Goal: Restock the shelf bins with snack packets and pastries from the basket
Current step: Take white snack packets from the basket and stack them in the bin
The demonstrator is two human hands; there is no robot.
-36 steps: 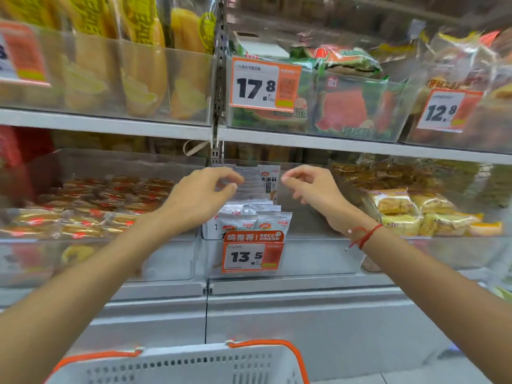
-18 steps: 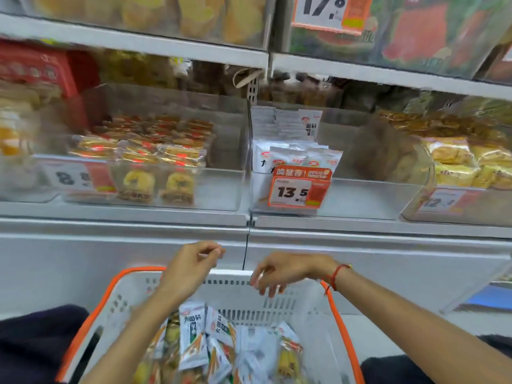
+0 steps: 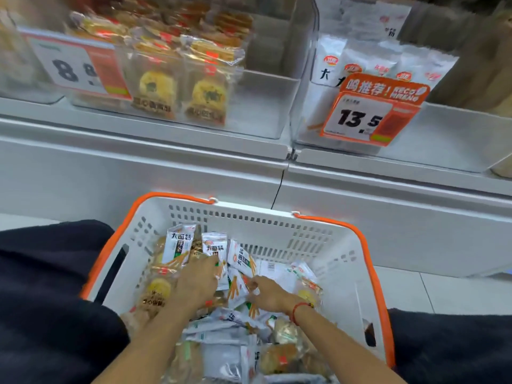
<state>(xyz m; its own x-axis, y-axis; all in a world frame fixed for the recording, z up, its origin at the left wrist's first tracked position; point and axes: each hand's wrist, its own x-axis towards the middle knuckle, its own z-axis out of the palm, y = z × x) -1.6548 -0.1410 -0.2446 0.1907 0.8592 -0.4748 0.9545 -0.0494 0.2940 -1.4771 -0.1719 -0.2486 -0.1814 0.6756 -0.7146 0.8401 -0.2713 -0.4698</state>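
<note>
White packets [image 3: 213, 250] still crowd the basket [image 3: 277, 217] at 6 o'clock; left hand [image 3: 198, 281] grips one, right hand [image 3: 267, 293] pinches another. Bins [image 3: 266, 106] at 12 o'clock remain part-filled; restocking looks midway.

arms: both forearms bare, no sleeves in view | right wrist: thin red cord bracelet [image 3: 299, 310] | legs: dark navy fabric trousers [image 3: 47, 286] over both knees, at the lower left and lower right corners

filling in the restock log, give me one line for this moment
stage: picking | left hand: on white packets in basket | right hand: among packets, grip unclear | bin by 13.5 tag: part full
</note>
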